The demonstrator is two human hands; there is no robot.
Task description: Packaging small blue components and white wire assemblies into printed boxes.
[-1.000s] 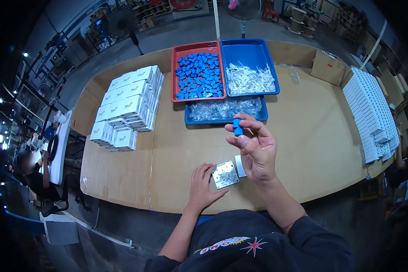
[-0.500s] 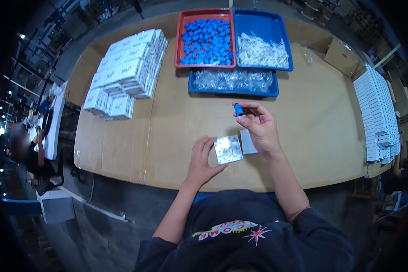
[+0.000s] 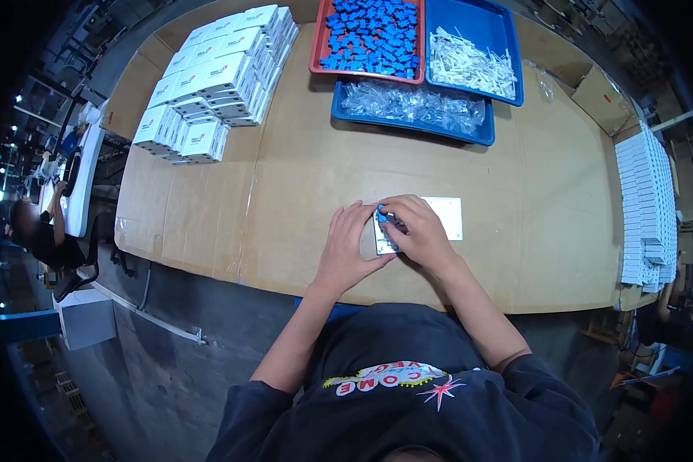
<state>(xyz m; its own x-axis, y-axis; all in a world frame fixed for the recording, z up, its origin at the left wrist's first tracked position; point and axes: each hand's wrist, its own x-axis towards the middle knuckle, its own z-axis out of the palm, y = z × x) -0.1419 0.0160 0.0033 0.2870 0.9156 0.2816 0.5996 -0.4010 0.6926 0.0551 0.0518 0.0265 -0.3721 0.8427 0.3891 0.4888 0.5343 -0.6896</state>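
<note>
A small square white box [image 3: 383, 247] lies on the cardboard-covered table in front of me, its contents mostly hidden under my fingers. My left hand [image 3: 345, 250] curves around the box's left side, fingers at the far edge and thumb at the near edge. Over the box, my right hand [image 3: 417, 231] has its fingertips pinched on a small blue plastic piece [image 3: 382, 216] at the far left corner. A flat white square box part [image 3: 450, 219] lies just right of the box, partly behind my right hand.
Far off stand a red tray [image 3: 313, 65] of blue pieces, a blue tray [image 3: 519, 54] of white plastic pieces and a blue tray [image 3: 408, 125] of clear bags. White boxes [image 3: 208, 77] are stacked left; more white boxes [image 3: 645, 204] line the right edge. A person [image 3: 42, 231] sits far left.
My right hand has come down and left, bringing the blue piece from above the table into the box. My left hand stays at the box. The view has shifted.
</note>
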